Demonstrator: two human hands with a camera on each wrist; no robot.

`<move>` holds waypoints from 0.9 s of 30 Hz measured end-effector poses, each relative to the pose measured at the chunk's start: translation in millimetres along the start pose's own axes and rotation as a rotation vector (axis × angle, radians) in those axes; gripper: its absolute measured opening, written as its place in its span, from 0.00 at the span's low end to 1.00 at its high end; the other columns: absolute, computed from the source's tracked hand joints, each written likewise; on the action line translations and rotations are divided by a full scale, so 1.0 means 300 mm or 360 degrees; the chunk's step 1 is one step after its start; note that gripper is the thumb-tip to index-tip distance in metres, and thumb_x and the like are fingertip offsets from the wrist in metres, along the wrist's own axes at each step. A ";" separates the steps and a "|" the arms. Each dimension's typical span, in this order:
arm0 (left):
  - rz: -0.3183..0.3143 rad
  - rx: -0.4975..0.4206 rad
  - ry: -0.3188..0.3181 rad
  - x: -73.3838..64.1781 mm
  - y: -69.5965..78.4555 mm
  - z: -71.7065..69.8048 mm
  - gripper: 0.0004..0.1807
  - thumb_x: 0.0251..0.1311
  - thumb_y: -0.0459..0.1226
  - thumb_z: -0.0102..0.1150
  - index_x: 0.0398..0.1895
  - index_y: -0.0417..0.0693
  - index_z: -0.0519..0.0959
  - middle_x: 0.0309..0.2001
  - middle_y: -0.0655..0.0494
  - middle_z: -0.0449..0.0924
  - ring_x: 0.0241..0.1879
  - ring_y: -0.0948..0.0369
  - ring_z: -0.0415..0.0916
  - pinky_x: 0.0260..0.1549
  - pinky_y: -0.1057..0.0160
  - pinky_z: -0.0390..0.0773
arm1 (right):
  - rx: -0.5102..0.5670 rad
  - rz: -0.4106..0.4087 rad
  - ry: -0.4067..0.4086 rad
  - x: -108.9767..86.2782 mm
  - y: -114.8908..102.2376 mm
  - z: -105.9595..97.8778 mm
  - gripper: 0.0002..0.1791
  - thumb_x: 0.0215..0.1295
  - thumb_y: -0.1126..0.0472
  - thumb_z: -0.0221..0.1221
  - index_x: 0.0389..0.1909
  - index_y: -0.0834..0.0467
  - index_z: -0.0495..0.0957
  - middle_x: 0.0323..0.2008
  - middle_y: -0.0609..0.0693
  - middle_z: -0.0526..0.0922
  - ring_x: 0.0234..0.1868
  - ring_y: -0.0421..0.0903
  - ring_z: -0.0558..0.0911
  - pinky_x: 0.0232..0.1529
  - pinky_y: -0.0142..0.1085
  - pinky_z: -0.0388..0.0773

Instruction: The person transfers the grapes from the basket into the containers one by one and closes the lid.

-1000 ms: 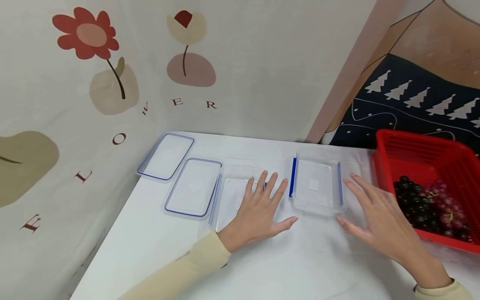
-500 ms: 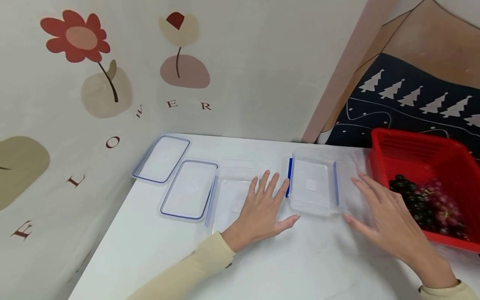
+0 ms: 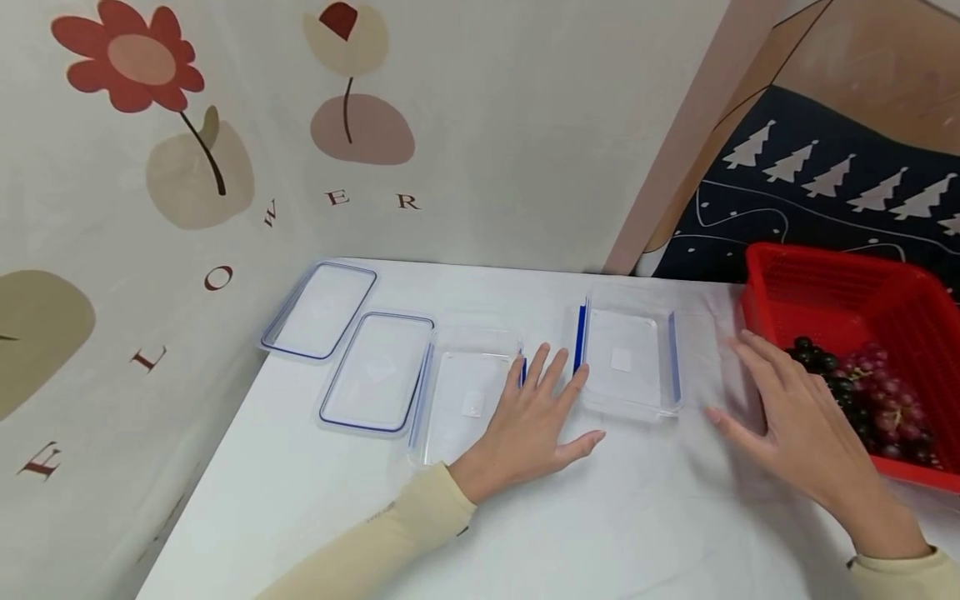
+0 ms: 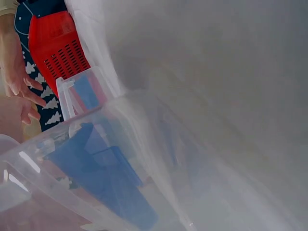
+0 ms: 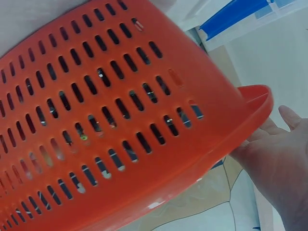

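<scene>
My left hand (image 3: 528, 425), fingers spread and straight, is over the right side of a clear plastic container (image 3: 457, 375) with blue side clips, and covers part of it. Another clear container (image 3: 626, 350) with blue clips stands to its right. Between that container and a red plastic basket (image 3: 761, 312) is my right hand (image 3: 806, 442), thumb apart from the fingers, holding nothing. Black grapes (image 3: 813, 358) and red grapes (image 3: 888, 400) lie inside the basket. The right wrist view shows the slotted basket wall (image 5: 110, 96) close to the hand (image 5: 279, 159).
Two clear lids with blue seals, a nearer lid (image 3: 381, 371) and a farther lid (image 3: 322, 308), lie at the left of the white table (image 3: 585, 533). A wall covering (image 3: 510, 167) with printed flowers rises behind the table.
The right hand has moved right, away from the right container and closer to the basket. The left hand stays spread at the left container. The head view has shifted slightly.
</scene>
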State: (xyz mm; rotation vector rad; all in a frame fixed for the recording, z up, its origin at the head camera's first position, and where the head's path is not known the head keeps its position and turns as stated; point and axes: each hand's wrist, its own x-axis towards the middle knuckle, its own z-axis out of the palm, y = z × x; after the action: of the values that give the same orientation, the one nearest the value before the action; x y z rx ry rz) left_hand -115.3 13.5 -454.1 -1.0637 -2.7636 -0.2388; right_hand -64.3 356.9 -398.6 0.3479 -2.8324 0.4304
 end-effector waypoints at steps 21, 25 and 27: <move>0.0023 -0.0034 -0.0006 -0.004 0.000 0.013 0.40 0.77 0.69 0.49 0.83 0.60 0.71 0.81 0.43 0.64 0.83 0.39 0.51 0.77 0.30 0.51 | -0.0025 0.0294 -0.0043 -0.006 0.082 -0.013 0.59 0.64 0.43 0.74 0.87 0.61 0.53 0.83 0.71 0.53 0.75 0.78 0.58 0.68 0.82 0.48; 0.0021 -0.0045 -0.0012 -0.005 0.001 0.012 0.39 0.77 0.68 0.48 0.82 0.61 0.72 0.81 0.44 0.65 0.83 0.40 0.51 0.77 0.30 0.51 | -0.0025 0.0311 -0.0026 -0.009 0.106 -0.015 0.58 0.67 0.44 0.72 0.87 0.62 0.52 0.82 0.72 0.53 0.76 0.79 0.57 0.69 0.82 0.47; 0.0017 -0.0051 -0.0018 -0.005 0.000 0.011 0.38 0.78 0.69 0.48 0.82 0.62 0.72 0.81 0.44 0.65 0.84 0.40 0.51 0.77 0.30 0.50 | -0.0028 0.0312 -0.0012 -0.009 0.116 -0.016 0.56 0.68 0.44 0.71 0.87 0.63 0.52 0.82 0.73 0.54 0.75 0.79 0.58 0.68 0.82 0.48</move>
State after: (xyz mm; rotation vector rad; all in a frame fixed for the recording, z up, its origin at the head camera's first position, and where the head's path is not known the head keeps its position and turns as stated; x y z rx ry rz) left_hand -114.5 13.3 -457.6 -1.0905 -2.7725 -0.2772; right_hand -70.3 391.2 -403.9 0.0685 -2.8869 0.4433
